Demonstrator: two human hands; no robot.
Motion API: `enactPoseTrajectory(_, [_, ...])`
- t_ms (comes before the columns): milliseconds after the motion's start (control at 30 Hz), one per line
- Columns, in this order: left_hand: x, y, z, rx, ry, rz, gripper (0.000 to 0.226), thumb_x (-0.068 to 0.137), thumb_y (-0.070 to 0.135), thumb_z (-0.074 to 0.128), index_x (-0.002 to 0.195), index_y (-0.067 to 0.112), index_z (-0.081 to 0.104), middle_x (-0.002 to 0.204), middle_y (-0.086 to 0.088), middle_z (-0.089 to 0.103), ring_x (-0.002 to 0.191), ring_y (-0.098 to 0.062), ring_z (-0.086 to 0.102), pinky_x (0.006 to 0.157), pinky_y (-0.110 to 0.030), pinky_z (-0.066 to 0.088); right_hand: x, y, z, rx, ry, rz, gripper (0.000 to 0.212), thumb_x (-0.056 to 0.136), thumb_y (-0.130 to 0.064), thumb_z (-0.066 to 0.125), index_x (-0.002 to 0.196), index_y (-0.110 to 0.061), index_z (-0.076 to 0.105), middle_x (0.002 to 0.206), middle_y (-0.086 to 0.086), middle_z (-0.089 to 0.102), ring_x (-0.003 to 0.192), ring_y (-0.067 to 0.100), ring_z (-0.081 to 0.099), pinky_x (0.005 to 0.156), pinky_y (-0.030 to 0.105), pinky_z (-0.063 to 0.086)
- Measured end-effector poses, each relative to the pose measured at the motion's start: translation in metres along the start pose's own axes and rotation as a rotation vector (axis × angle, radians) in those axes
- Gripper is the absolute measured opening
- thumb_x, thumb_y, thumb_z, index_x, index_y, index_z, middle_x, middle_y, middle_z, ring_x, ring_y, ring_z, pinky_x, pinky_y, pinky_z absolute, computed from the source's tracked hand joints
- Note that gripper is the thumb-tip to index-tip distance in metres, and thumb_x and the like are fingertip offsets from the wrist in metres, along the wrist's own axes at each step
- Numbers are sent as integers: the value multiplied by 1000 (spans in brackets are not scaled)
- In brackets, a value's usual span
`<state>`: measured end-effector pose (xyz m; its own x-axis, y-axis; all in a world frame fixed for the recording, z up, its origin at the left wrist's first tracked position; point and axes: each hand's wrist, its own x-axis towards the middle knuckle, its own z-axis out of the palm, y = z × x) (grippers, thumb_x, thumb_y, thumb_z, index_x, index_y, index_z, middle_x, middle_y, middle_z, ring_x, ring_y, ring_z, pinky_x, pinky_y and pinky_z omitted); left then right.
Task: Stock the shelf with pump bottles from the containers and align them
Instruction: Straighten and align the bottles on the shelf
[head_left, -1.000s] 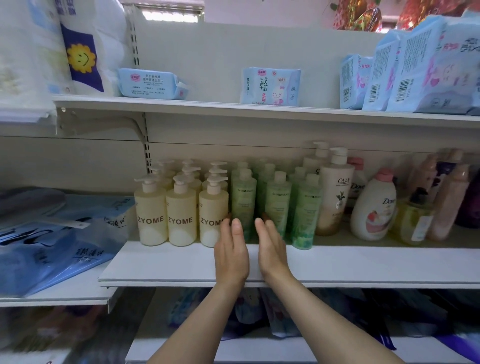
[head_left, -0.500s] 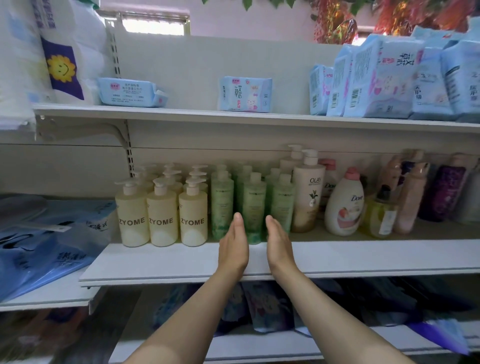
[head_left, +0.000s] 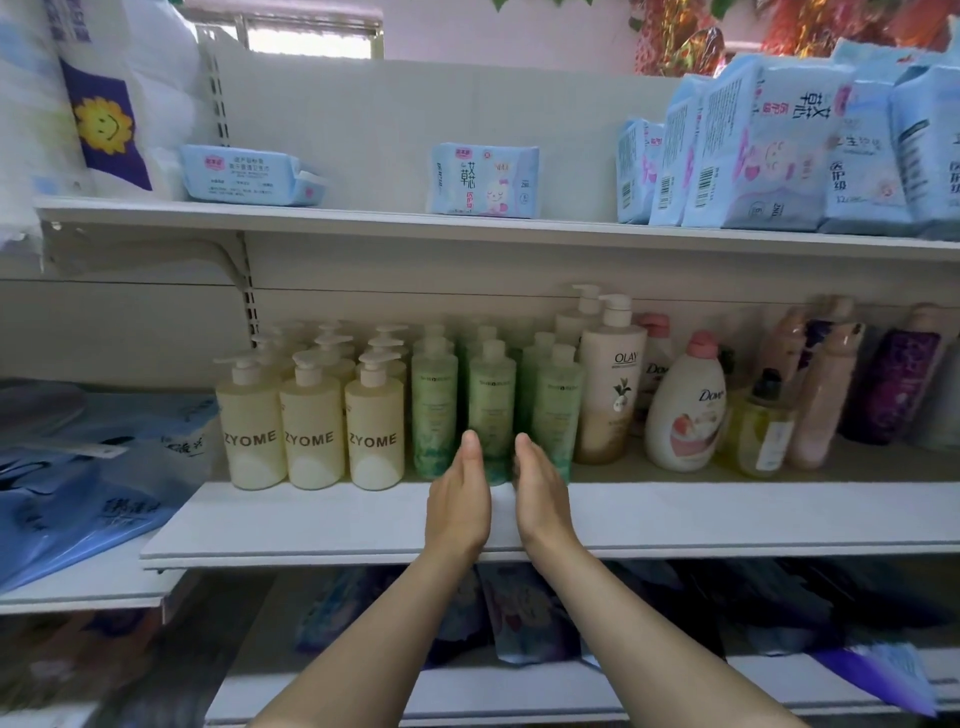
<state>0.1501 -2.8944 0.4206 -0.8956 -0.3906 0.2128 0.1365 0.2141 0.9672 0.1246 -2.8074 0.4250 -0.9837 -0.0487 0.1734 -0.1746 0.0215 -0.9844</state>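
Note:
Rows of cream ZYOME pump bottles (head_left: 310, 418) stand at the left of the middle shelf (head_left: 322, 514). Right of them stand rows of green bottles (head_left: 491, 400). My left hand (head_left: 460, 499) and my right hand (head_left: 537, 493) reach over the shelf's front with straight fingers, palms facing each other. They flank the base of the front middle green bottle, fingertips at its sides. Neither hand curls round it.
An Olay pump bottle (head_left: 610, 384), a Dove bottle (head_left: 685, 410) and several other bottles fill the shelf to the right. Blue wipe packs (head_left: 485, 179) lie on the upper shelf. Blue bags (head_left: 93, 483) sit on the lower left shelf. A bottom shelf holds dark packets.
Both hands shifted a little right along the green row, from the leftmost green bottle toward the middle one. The camera tilted up and pulled back slightly.

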Motion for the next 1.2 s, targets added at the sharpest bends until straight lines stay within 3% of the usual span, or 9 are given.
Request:
enactPoseTrajectory(67, [-1, 1, 1, 10, 4, -29, 77, 90, 78, 13, 144, 35, 46, 149, 6, 47, 140, -16, 40, 112, -33, 29, -3, 1, 2, 17, -12, 17, 47, 104, -50, 36, 138, -26, 58, 140, -7, 58, 130, 12, 51, 115, 42, 38])
enactPoseTrajectory(167, [0, 3, 3, -9, 1, -54, 74, 91, 76, 14, 145, 35, 46, 150, 5, 47, 140, -17, 39, 108, -30, 28, -3, -1, 5, 34, -8, 28, 45, 103, -50, 36, 131, -27, 64, 130, -4, 66, 123, 18, 57, 110, 47, 43])
enactPoseTrajectory(400, [9, 4, 7, -36, -18, -74, 71, 92, 74, 16, 144, 36, 46, 148, 6, 48, 138, -15, 41, 103, -26, 30, 8, 0, 8, 50, -33, 58, 47, 104, -50, 36, 134, -25, 62, 133, -7, 63, 124, 12, 56, 112, 42, 42])
enactPoseTrajectory(600, [16, 3, 12, -64, 6, -81, 72, 91, 77, 18, 141, 35, 50, 146, 4, 51, 135, -16, 44, 110, -33, 35, 17, 2, 9, 46, -40, 34, 31, 103, -50, 38, 119, -39, 62, 126, -12, 63, 122, 9, 56, 109, 36, 43])
enactPoseTrajectory(800, [15, 0, 12, -79, 25, -42, 69, 94, 73, 18, 143, 35, 47, 147, 6, 49, 128, -5, 43, 98, -24, 30, 19, 7, 12, 34, -27, 19, 48, 92, -66, 38, 116, -31, 61, 126, -7, 60, 120, 11, 54, 105, 33, 40])
enactPoseTrajectory(900, [14, -1, 10, -91, 18, -19, 69, 94, 72, 19, 146, 34, 43, 149, 8, 45, 122, 3, 38, 99, -21, 28, 24, -1, 14, 47, -35, 29, 70, 86, -72, 41, 132, -23, 58, 133, -4, 57, 123, 13, 52, 107, 35, 40])
enactPoseTrajectory(1000, [15, -3, 11, -63, 1, -18, 71, 93, 73, 18, 147, 35, 41, 152, 7, 43, 136, -6, 38, 104, -23, 28, 31, -9, 17, 41, -23, 31, 61, 81, -71, 43, 118, -29, 65, 117, -8, 65, 106, 7, 59, 87, 25, 44])
enactPoseTrajectory(1067, [16, -3, 11, -63, 4, -32, 70, 93, 73, 18, 147, 35, 42, 151, 7, 44, 138, -10, 39, 104, -23, 29, 37, -11, 20, 60, -4, 16, 61, 80, -69, 43, 122, -31, 64, 113, -10, 68, 104, 7, 61, 81, 22, 44])
enactPoseTrajectory(1200, [17, -4, 11, -62, 7, -52, 69, 94, 72, 19, 148, 35, 41, 151, 8, 43, 139, -10, 37, 101, -21, 26, 48, -5, 24, 106, -3, 25, 57, 92, -68, 47, 135, -33, 57, 122, -9, 67, 112, 12, 61, 95, 26, 45])
